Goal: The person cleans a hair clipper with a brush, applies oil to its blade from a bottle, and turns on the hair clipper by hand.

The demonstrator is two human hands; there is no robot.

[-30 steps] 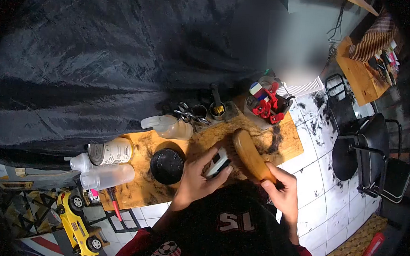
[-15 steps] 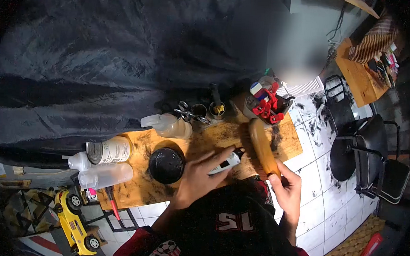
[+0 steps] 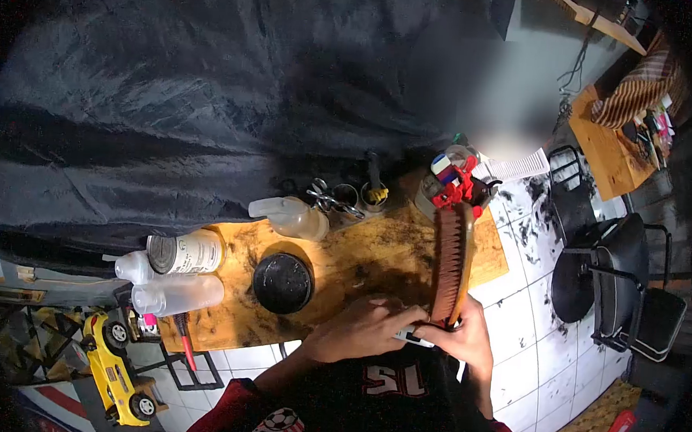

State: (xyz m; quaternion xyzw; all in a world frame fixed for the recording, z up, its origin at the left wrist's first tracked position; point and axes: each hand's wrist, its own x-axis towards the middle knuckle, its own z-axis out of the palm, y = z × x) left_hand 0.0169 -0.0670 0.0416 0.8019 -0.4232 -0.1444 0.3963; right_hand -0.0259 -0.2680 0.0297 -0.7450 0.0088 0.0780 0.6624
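My right hand [image 3: 469, 334] grips the handle of a long wooden brush [image 3: 452, 262], held upright with its brown bristles facing left. My left hand [image 3: 367, 328] is closed around a white hair clipper [image 3: 414, 336], of which only a small part shows. Both hands meet in front of my chest, and the right thumb reaches over to the clipper. Whether the bristles touch the clipper, I cannot tell. To the left of the hands, a round black container [image 3: 282, 283] stands on the wooden table [image 3: 352, 252].
Spray bottle [image 3: 290, 216], scissors [image 3: 333, 198] and a bin of red clips [image 3: 457, 183] line the table's back. A can [image 3: 185, 252] and clear bottle [image 3: 179, 295] stand left. Dark hair litters the floor [image 3: 521, 330] near a black chair [image 3: 620, 264].
The brush has turned from its smooth back to show its bristles and stands more upright. My left hand has brought the clipper down and right, against my right hand.
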